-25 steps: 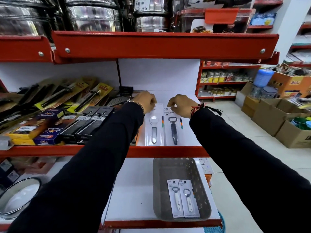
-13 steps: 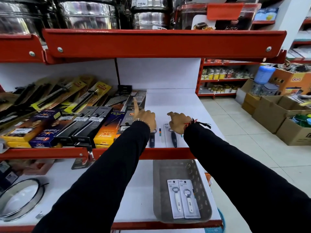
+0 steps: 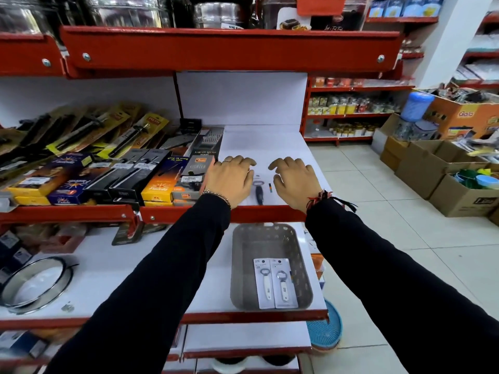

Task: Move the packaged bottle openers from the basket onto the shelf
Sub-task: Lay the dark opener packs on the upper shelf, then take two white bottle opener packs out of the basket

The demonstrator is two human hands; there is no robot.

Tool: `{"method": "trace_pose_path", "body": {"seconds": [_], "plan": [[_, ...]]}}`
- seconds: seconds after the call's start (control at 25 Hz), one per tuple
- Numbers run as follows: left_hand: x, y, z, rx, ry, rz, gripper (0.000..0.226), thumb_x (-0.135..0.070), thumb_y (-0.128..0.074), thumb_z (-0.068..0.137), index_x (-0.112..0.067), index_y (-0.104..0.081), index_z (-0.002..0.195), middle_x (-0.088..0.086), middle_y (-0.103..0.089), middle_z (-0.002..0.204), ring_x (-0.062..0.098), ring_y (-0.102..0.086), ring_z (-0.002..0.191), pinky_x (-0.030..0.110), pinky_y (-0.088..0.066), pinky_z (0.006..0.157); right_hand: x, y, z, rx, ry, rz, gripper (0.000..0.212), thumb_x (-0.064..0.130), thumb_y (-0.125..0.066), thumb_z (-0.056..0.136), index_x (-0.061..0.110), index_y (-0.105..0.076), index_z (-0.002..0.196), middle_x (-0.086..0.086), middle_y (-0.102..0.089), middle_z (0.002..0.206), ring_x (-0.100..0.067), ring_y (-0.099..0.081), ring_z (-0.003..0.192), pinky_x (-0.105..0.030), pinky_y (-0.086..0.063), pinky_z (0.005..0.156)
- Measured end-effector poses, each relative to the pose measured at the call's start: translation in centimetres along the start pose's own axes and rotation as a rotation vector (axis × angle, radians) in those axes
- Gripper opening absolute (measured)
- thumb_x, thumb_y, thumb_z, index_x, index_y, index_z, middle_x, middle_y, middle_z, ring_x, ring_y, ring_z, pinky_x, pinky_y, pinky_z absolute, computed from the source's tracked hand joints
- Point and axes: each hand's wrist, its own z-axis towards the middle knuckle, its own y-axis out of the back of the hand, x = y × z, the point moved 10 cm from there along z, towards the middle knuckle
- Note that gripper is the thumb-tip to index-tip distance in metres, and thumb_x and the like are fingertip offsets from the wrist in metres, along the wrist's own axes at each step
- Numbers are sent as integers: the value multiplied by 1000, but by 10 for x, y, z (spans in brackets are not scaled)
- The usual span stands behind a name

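Observation:
Two white-carded bottle openers (image 3: 275, 283) lie side by side in the grey basket (image 3: 243, 255) on the lower white shelf. On the middle shelf (image 3: 259, 144), a carded opener with a dark handle (image 3: 259, 191) shows between my hands; a second card beside it is mostly hidden under my left hand. My left hand (image 3: 231, 179) hovers palm down over the cards, fingers apart, holding nothing. My right hand (image 3: 293, 180) is just right of the dark-handled opener, fingers spread and empty.
Boxed lighters and carded kitchen tools (image 3: 113, 174) crowd the middle shelf to the left of my hands. A red shelf lip (image 3: 229, 49) overhangs above. A round steel sieve (image 3: 35, 284) lies on the lower shelf. Cardboard boxes (image 3: 437, 168) stand on the tiled floor at right.
Both hands have drawn back toward the shelf's front edge and opened out flat, off the two cards they were pressing. The camera has tilted down slightly.

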Motion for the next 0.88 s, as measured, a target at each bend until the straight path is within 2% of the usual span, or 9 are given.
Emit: {"method": "trace_pose_path", "body": {"seconds": [0.12, 0.28, 0.4, 0.52, 0.6, 0.72, 0.88], "plan": [[-25, 14, -34, -44, -37, -117, 30, -31, -38, 98, -23, -62, 114, -1, -67, 109, 23, -62, 102, 38, -49, 85, 2, 13, -43, -44, 32, 21, 30, 24, -42, 90, 23, -59, 115, 0, -62, 111, -25, -54, 104, -40, -43, 88], [-54, -12, -76, 39, -83, -211, 26, -31, -39, 97, -20, -61, 106, 1, -65, 102, 22, -60, 95, 36, -51, 73, 0, -13, -92, 18, 81, 64, 25, 28, -43, 88, 20, -60, 105, -1, -63, 102, -24, -56, 97, -39, -47, 80], [-59, -63, -94, 206, -63, -238, 28, -27, -39, 97, -18, -61, 112, 3, -64, 108, 24, -58, 100, 38, -50, 80, -10, -60, -108, 150, 56, 24, 26, 27, -44, 91, 17, -63, 106, -4, -65, 106, -27, -59, 98, -39, -48, 81], [-46, -134, -105, 423, 32, -244, 30, -24, -40, 97, -13, -59, 118, 10, -62, 119, 30, -60, 108, 39, -51, 85, -16, -100, -104, 194, 70, 36, 31, 21, -42, 86, 15, -69, 99, -5, -70, 107, -28, -65, 98, -35, -53, 80], [-35, -182, -113, 567, 74, -240, 30, -22, -40, 98, -12, -58, 119, 12, -61, 124, 34, -61, 109, 41, -54, 84, -22, -129, -98, 242, 60, 39, 31, 22, -41, 86, 14, -69, 98, -7, -72, 104, -28, -68, 94, -33, -54, 76], [-20, -237, -123, 686, 107, -225, 33, -16, -42, 95, -12, -59, 122, 11, -57, 135, 35, -59, 117, 44, -55, 90, -38, -180, -95, 376, -7, 82, 27, 22, -44, 89, 14, -67, 100, -10, -72, 97, -32, -69, 86, -34, -56, 72], [-10, -310, -124, 845, 126, -178, 41, -15, -46, 95, -12, -53, 135, 12, -50, 144, 34, -51, 128, 41, -47, 103, -65, -258, -90, 574, -83, -17, 30, 17, -48, 87, 16, -67, 110, -9, -70, 113, -33, -66, 103, -36, -52, 88]]}}
